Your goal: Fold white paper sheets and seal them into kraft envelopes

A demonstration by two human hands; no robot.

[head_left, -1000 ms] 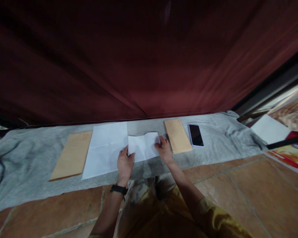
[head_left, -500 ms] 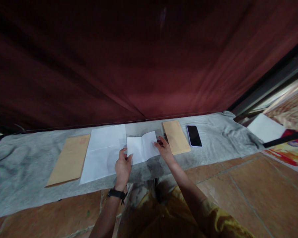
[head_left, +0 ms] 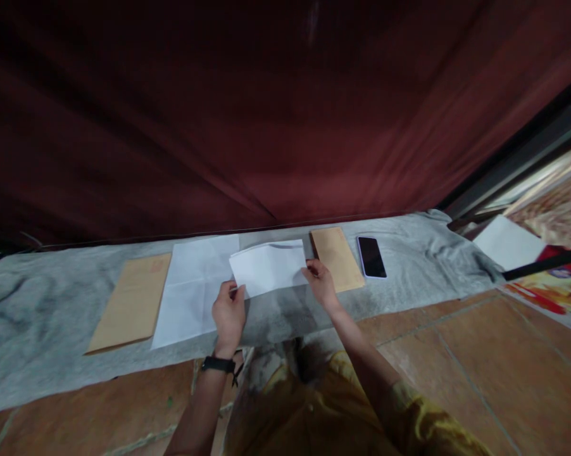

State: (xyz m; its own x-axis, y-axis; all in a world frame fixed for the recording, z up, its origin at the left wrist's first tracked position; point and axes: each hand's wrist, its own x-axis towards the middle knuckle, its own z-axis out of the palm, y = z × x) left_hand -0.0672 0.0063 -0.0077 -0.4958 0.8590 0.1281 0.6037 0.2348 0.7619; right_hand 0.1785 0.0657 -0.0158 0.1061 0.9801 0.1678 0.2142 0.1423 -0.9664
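A folded sheet of white paper (head_left: 270, 268) is held up between my two hands, its upper edge showing more than one layer. My left hand (head_left: 229, 311) pinches its lower left corner, thumb on the near face. At the right edge, my right hand (head_left: 320, 278) grips it with thumb and fingers. Just left of it lies a larger white sheet (head_left: 185, 294) with crease lines, flat on the grey cloth (head_left: 276, 320). Close to my right hand rests a stack of brown envelopes (head_left: 340, 256).
Another brown envelope (head_left: 131, 301) lies at the left on the cloth. A phone (head_left: 371, 256) with a pale purple edge lies right of the envelope stack. Dark red fabric (head_left: 285, 126) hangs behind. Brown floor tiles (head_left: 437, 354) run along the near side.
The held paper has gone from partly folded with a middle crease to a wider, flatter strip. My hands have moved slightly apart, with the paper shifted a little away from me.
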